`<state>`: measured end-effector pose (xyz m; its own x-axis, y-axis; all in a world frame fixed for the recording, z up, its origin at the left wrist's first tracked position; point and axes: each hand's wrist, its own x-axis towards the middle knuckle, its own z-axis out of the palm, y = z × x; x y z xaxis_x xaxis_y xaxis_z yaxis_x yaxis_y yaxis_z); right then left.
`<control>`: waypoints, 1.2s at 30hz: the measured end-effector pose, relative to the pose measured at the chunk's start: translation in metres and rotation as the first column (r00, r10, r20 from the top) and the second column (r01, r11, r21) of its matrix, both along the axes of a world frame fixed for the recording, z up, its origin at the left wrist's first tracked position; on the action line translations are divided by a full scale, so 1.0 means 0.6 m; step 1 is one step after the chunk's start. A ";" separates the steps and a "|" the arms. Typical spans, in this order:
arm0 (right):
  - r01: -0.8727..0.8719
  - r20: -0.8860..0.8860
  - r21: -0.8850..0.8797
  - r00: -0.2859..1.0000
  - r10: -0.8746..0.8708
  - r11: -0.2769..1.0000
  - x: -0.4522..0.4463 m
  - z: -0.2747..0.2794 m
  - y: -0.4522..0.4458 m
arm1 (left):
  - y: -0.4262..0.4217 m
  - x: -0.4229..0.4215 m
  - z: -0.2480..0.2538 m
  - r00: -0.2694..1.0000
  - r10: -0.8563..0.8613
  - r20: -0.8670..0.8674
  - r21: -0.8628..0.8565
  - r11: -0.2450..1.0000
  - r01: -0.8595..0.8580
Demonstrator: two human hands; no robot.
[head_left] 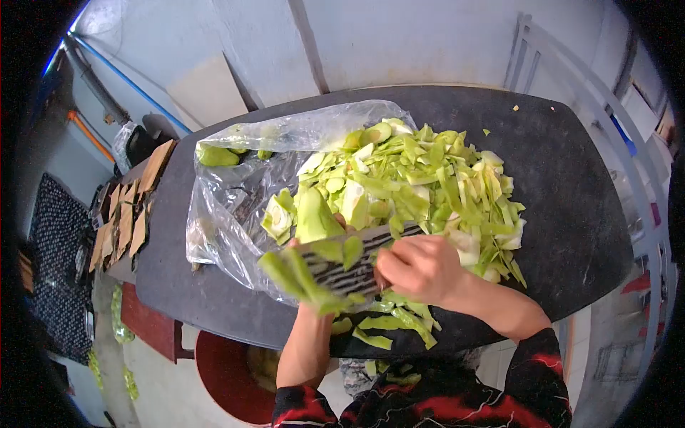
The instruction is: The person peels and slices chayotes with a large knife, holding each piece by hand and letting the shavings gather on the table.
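My right hand (419,267) is closed around the handle of a wide-bladed knife (347,277), whose face reflects dark stripes. Long green peelings (294,278) cling to the blade or lie across it, blurred by motion. Behind the blade, my left hand (342,223) grips a pale green fruit (314,216); most of that hand is hidden. The fruit's exact kind is unclear. Just beyond both hands spreads a large heap of green slices, peelings and whitish pieces (399,178). More strips (378,324) lie at the near table edge.
A clear plastic bag (228,228) lies open on the dark table (571,214), with whole green fruits (217,155) inside. Below the table's near edge stands a dark red tub (221,378). A metal rail frame (649,185) stands on the right, and a pale wall (407,43) rises behind.
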<state>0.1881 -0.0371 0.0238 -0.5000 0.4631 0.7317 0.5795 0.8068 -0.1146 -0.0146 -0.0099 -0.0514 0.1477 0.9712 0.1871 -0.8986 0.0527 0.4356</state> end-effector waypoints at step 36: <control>0.025 0.069 0.313 0.996 -0.049 0.949 -0.014 -0.044 0.013 | -0.010 0.020 0.056 0.872 -0.281 0.400 -0.109 0.930 0.350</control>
